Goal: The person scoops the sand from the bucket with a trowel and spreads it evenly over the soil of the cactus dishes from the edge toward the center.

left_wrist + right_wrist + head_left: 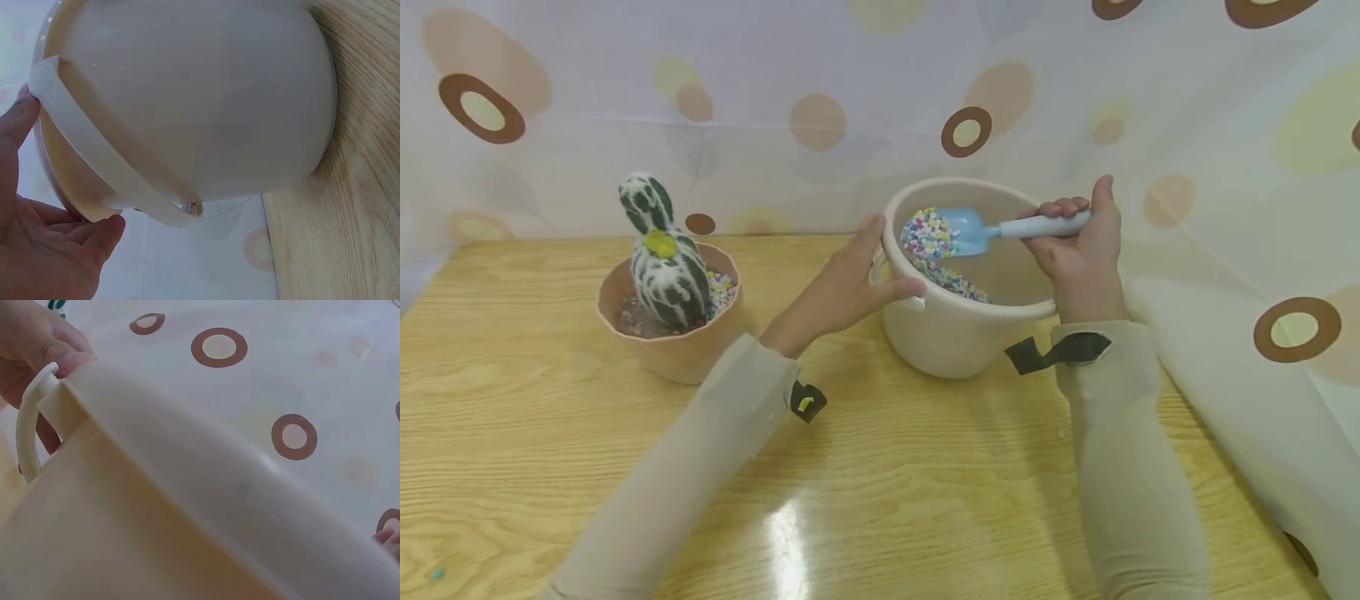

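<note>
A cream bucket (940, 346) stands on the table, with multicoloured pebbles (952, 280) inside. My left hand (850, 279) grips its rim on the left, the thumb by the root of the bucket's handle (103, 159). My right hand (1086, 250) holds a small shovel by its whitish grip (1041, 227), over the right side of the rim. The light blue blade (968, 233) lies within the bucket's mouth and carries a heap of pebbles at its tip. In the right wrist view the bucket wall (94, 487) hides the shovel and most of the right hand.
To the left, a peach flowerpot (677, 358) holds a green-and-white cactus (672, 283) with a yellow flower, and pebbles on its right side. A patterned cloth (820, 183) hangs behind the wooden table (865, 467) and runs down the right. A tiny teal bit (437, 573) lies front left.
</note>
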`<state>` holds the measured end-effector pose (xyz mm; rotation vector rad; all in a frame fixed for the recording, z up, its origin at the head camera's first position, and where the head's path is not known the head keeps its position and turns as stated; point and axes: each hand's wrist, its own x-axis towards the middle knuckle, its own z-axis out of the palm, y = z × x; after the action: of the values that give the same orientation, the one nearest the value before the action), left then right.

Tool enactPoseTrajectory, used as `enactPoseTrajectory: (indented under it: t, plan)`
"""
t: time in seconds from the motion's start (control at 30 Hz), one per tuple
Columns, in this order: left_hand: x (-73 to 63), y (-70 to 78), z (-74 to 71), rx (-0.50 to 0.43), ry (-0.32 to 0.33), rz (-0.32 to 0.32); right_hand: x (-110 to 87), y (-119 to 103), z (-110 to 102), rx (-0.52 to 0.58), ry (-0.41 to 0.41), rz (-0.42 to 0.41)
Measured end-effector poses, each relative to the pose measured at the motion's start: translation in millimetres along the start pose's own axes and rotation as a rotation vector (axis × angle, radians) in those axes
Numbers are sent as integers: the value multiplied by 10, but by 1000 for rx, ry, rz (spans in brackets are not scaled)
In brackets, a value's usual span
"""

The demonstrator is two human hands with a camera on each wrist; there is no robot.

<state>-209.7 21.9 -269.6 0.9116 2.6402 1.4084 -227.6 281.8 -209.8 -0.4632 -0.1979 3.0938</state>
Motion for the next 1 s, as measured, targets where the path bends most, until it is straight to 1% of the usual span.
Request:
enactPoseTrajectory:
  t: [0.23,0.5,0.7,0.73,0.9,1.0]
  plan:
    - [-5,0,2,1,6,-8,-18,-39,27,18,-10,-13]
    - [-6,-5,2,1,26,24,-61,-114,62,57,-1,-15]
    - [-62,-40,-61,34,13,-25,-61,-102,58,73,6,-2]
    - [-71,-50,-71,35,12,-24,-61,-96,58,71,4,1]
    - [-109,-100,-109,10,11,26,-66,-55,65,66,7,7]
    - [-133,-118,-125,-4,7,29,-67,-20,72,66,8,10]
